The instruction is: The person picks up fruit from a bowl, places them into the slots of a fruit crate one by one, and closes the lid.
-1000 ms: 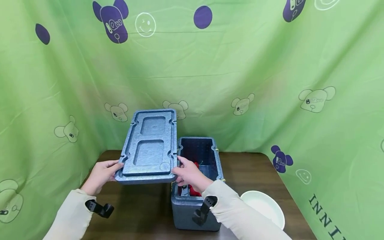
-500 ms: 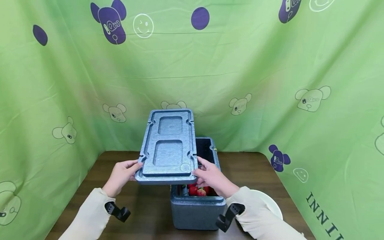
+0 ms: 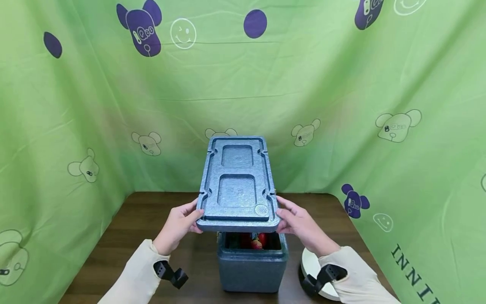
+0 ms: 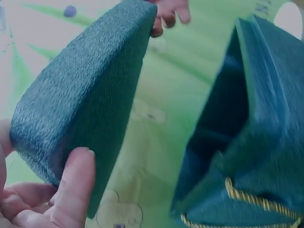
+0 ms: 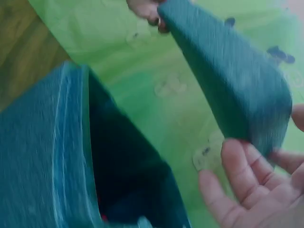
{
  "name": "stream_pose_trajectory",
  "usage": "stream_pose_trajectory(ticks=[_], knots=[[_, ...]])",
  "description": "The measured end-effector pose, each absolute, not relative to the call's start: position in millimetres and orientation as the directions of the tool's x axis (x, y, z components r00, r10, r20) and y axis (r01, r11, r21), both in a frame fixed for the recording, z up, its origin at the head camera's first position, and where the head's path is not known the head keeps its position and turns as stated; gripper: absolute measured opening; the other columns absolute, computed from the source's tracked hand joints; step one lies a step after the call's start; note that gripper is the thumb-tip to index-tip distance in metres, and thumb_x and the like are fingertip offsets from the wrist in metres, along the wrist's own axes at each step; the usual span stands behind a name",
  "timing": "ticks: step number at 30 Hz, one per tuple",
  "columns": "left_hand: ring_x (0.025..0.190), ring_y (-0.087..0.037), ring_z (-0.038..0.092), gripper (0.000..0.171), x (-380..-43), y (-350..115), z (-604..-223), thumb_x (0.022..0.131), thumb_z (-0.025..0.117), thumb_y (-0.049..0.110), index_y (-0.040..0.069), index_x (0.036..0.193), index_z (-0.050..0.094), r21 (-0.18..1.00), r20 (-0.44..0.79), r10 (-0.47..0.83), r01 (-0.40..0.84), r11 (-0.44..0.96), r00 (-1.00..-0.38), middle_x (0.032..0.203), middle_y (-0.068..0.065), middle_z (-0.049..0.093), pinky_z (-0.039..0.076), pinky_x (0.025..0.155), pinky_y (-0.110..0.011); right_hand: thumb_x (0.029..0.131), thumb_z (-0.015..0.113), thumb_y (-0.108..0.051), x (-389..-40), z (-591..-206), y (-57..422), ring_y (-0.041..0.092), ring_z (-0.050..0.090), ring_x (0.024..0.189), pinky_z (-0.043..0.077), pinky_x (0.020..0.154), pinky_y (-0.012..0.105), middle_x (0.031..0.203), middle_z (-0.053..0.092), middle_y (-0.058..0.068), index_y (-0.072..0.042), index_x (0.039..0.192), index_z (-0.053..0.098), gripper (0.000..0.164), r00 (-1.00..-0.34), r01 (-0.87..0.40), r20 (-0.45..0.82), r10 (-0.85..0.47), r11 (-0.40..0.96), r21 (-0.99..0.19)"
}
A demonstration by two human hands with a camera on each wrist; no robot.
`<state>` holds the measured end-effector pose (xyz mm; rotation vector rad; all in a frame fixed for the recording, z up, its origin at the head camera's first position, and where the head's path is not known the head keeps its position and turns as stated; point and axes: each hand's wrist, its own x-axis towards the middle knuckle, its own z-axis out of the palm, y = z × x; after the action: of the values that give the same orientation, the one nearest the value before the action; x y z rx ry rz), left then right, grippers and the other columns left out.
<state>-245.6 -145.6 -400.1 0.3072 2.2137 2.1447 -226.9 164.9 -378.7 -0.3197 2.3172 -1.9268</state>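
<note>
Both hands hold a dark blue-grey foam box lid (image 3: 237,190) level above a matching foam box (image 3: 252,270). My left hand (image 3: 178,223) grips the lid's near left corner, thumb on top and fingers beneath. At the near right corner my right hand (image 3: 301,223) pinches the lid the same way. Both wrist views show a gap between the lid (image 4: 80,90) and the open box (image 5: 42,156). Red strawberries (image 3: 257,244) show inside the near end of the box; the lid hides the rest of its inside in the head view.
A white plate (image 3: 310,264) lies right of the box, partly covered by the right forearm and its wrist camera. A yellow twisted cord (image 4: 261,203) hangs on the box's side. The brown table (image 3: 125,240) ends at a green printed curtain (image 3: 243,84) behind.
Both hands have carried the lid rightward, from left of the box to over it. The box has stayed in place, and the lid now covers most of its opening in the head view.
</note>
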Motion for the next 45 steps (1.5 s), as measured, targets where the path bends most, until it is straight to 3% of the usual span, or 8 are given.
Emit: stream_pose_trajectory(ticks=[7,15,19,23,27,32,38,45], knots=[[0.066,-0.011,0.064,0.046,-237,-140,-395,0.095,0.050,0.005,-0.010,0.138,0.043,0.987,0.069,0.194,0.040,-0.154,-0.979,0.100,-0.013,0.067,0.055,0.060,-0.028,0.085,0.061,0.007,-237,-392,185,0.027,0.063,0.092,0.053,0.081,0.036,0.116,0.055,0.025,0.011,0.138,0.040,0.057,-0.899,-0.436,0.396,-0.187,0.465,-0.770],[0.067,-0.010,0.065,0.049,-228,-143,-396,0.096,0.047,0.006,-0.014,0.140,0.035,0.979,0.095,0.270,0.040,-0.201,-0.958,0.094,-0.006,0.067,0.055,0.061,-0.027,0.053,0.077,0.022,-258,-407,184,0.048,0.052,0.106,0.044,0.085,0.054,0.123,0.050,0.033,0.010,0.124,0.054,0.075,-0.525,-0.657,0.819,-0.233,0.722,-0.215],[0.065,-0.009,0.065,0.048,-223,-146,-391,0.097,0.047,0.008,-0.015,0.139,0.036,0.979,0.109,0.279,0.055,-0.195,-0.954,0.090,-0.004,0.068,0.055,0.060,-0.027,0.048,0.074,0.024,-270,-403,182,0.045,0.057,0.102,0.045,0.092,0.039,0.118,0.059,0.028,0.007,0.111,0.064,0.067,-0.343,-0.691,0.911,-0.230,0.719,-0.078],[0.065,-0.011,0.064,0.036,-222,-147,-387,0.100,0.045,0.015,-0.008,0.125,0.056,0.965,0.153,0.249,0.091,-0.246,-0.956,0.084,-0.002,0.068,0.055,0.060,-0.029,0.058,0.073,0.016,-277,-399,178,0.044,0.061,0.098,0.038,0.100,0.019,0.112,0.064,0.025,0.006,0.106,0.066,0.050,-0.263,-0.739,0.949,-0.177,0.669,-0.080],[0.062,-0.013,0.064,0.028,-231,-152,-385,0.102,0.039,0.017,0.004,0.103,0.064,0.931,0.320,0.182,0.273,-0.242,-0.930,0.076,-0.003,0.065,0.056,0.060,-0.031,0.074,0.073,-0.003,-278,-394,173,0.032,0.064,0.101,0.038,0.098,0.016,0.108,0.066,0.025,0.008,0.104,0.066,0.032,-0.308,-0.771,0.945,-0.109,0.611,-0.181],[0.079,-0.017,0.064,0.018,-266,-155,-385,0.090,0.055,-0.006,-0.009,0.107,0.059,0.816,0.566,0.069,0.570,0.093,-0.822,0.089,-0.013,0.064,0.054,0.069,-0.024,0.069,0.074,0.011,-271,-385,164,-0.006,0.059,0.090,0.046,0.078,0.009,0.095,0.069,0.020,0.009,0.100,0.067,0.032,-0.482,-0.738,0.876,-0.003,0.540,-0.404],[0.114,-0.040,0.055,0.045,-300,-145,-379,0.083,0.068,-0.002,-0.010,0.124,0.052,0.832,0.521,0.093,0.529,0.165,-0.848,0.124,-0.026,0.053,0.047,0.094,-0.040,0.070,0.073,0.018,-262,-371,158,-0.005,0.060,0.087,0.049,0.075,0.013,0.092,0.064,-0.015,0.014,0.097,0.064,0.029,-0.653,-0.709,0.757,0.021,0.335,-0.621],[0.108,-0.035,0.060,0.037,-307,-136,-375,0.080,0.065,-0.008,-0.005,0.116,0.064,0.863,0.505,0.096,0.503,-0.044,-0.858,0.121,-0.017,0.060,0.053,0.081,-0.030,0.070,0.070,0.023,-259,-363,160,0.000,0.064,0.094,0.052,0.077,0.017,0.096,0.065,-0.016,0.012,0.103,0.063,0.035,-0.691,-0.707,0.723,-0.012,0.220,-0.672]])
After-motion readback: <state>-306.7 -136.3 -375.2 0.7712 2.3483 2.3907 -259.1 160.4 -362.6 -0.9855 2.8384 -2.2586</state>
